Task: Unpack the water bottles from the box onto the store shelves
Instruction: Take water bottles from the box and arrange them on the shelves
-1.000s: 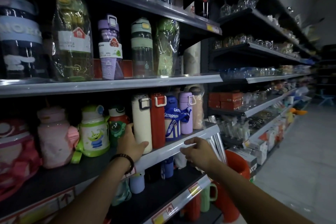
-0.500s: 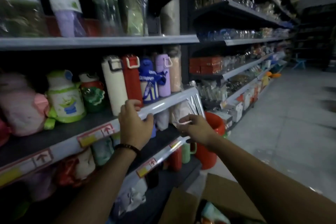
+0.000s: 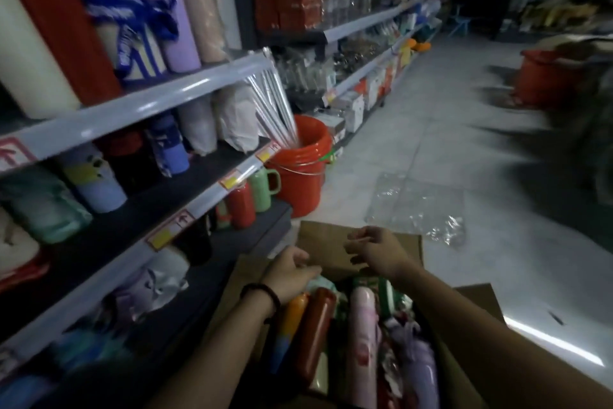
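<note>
Our brown cardboard box [image 3: 326, 239] sits at the bottom middle, full of long water bottles [image 3: 315, 332], so lots are left to unpack. The grey store shelves [image 3: 166, 90] at left hold many. Our left hand [image 3: 292, 272] dips in, and we cannot tell its grip. Our right hand [image 3: 378, 252] hangs loosely curled, holding nothing.

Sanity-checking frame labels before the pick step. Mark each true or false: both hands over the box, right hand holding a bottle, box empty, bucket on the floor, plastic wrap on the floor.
1. The left hand and right hand are over the open cardboard box. True.
2. The right hand holds a bottle. False: its fingers are loosely curled around nothing.
3. The box is empty. False: bottles lie in it, among them a pink bottle and a dark red bottle.
4. A red bucket stands on the floor. True.
5. Clear plastic wrap lies on the floor beyond the box. True.
</note>
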`<action>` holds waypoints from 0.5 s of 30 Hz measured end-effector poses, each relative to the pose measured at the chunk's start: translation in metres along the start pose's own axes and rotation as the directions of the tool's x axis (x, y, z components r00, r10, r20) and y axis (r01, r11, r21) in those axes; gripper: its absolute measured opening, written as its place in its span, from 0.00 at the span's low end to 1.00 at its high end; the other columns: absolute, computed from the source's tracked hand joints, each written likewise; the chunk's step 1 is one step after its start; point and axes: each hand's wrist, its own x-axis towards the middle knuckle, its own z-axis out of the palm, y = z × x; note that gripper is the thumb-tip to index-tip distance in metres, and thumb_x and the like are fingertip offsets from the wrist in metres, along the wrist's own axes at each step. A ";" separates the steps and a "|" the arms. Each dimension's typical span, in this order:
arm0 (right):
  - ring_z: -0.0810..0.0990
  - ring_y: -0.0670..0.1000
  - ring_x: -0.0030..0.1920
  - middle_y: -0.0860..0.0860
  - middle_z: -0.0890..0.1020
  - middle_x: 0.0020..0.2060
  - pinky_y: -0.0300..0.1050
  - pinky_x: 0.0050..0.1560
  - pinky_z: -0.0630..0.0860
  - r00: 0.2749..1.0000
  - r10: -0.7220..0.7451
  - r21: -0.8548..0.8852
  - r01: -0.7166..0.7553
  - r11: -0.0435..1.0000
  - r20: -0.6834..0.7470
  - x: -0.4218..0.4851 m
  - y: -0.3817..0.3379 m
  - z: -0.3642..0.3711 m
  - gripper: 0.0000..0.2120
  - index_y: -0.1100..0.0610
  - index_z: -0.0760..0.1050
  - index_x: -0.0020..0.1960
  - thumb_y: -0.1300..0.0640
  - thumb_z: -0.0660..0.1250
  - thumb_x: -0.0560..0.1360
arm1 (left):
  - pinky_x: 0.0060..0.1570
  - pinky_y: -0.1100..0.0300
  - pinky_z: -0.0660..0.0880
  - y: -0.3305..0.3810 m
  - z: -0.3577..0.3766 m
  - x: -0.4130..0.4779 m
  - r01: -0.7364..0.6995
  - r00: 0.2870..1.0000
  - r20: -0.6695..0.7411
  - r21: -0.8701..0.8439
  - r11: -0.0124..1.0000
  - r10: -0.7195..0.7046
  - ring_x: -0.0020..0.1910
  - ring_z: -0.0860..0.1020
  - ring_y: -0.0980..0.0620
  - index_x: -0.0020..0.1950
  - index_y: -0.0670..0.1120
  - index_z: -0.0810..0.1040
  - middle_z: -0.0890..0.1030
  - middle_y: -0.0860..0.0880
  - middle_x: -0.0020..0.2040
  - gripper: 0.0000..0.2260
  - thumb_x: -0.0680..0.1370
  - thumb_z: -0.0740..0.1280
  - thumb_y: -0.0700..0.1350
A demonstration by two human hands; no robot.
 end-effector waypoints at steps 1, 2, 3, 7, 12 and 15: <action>0.81 0.52 0.35 0.56 0.84 0.41 0.45 0.36 0.75 0.999 0.040 0.010 -0.040 0.999 -0.031 0.002 0.015 -0.003 0.11 0.61 0.80 0.56 0.63 0.76 0.75 | 0.52 0.54 0.78 -0.009 0.013 0.005 0.022 1.000 0.013 0.007 1.000 -0.022 0.53 0.80 0.47 0.60 0.49 0.75 0.79 0.47 0.56 0.14 0.78 0.74 0.50; 0.82 0.52 0.34 0.55 0.85 0.39 0.44 0.35 0.75 0.995 0.080 0.010 -0.080 0.997 -0.059 0.003 0.031 -0.006 0.11 0.60 0.81 0.55 0.63 0.77 0.74 | 0.53 0.53 0.79 -0.020 0.025 0.010 0.036 0.999 0.012 0.013 0.999 -0.036 0.53 0.80 0.46 0.58 0.50 0.75 0.79 0.47 0.55 0.13 0.77 0.74 0.50; 0.82 0.52 0.34 0.55 0.85 0.37 0.45 0.34 0.76 0.990 0.120 0.015 -0.119 0.993 -0.079 0.002 0.046 -0.006 0.10 0.59 0.81 0.54 0.61 0.78 0.74 | 0.56 0.52 0.79 -0.030 0.037 0.014 0.050 0.999 0.002 0.027 0.998 -0.050 0.54 0.80 0.46 0.54 0.52 0.74 0.79 0.47 0.53 0.13 0.76 0.74 0.51; 0.82 0.55 0.37 0.55 0.85 0.35 0.58 0.40 0.80 0.964 0.190 -0.059 -0.204 0.977 -0.188 -0.002 0.102 0.002 0.06 0.58 0.83 0.43 0.58 0.79 0.72 | 0.61 0.48 0.78 -0.101 0.086 0.047 0.133 0.987 -0.112 0.166 0.977 -0.116 0.58 0.80 0.45 0.49 0.58 0.69 0.81 0.48 0.58 0.21 0.67 0.67 0.70; 0.80 0.58 0.56 0.57 0.82 0.52 0.46 0.55 0.75 0.910 0.270 -0.199 -0.341 0.919 -0.313 -0.011 0.150 0.025 0.21 0.60 0.74 0.58 0.46 0.75 0.76 | 0.70 0.42 0.69 -0.135 0.108 0.039 0.240 0.969 -0.152 0.423 0.874 -0.193 0.69 0.69 0.37 0.75 0.53 0.65 0.66 0.41 0.71 0.41 0.66 0.72 0.65; 0.79 0.62 0.64 0.61 0.80 0.61 0.53 0.65 0.76 0.879 0.341 -0.223 -0.425 0.877 -0.335 -0.004 0.169 0.035 0.34 0.63 0.70 0.68 0.43 0.76 0.73 | 0.70 0.43 0.68 -0.138 0.120 0.031 0.237 0.968 -0.188 0.475 0.848 -0.165 0.69 0.67 0.39 0.77 0.53 0.61 0.64 0.41 0.71 0.45 0.66 0.74 0.65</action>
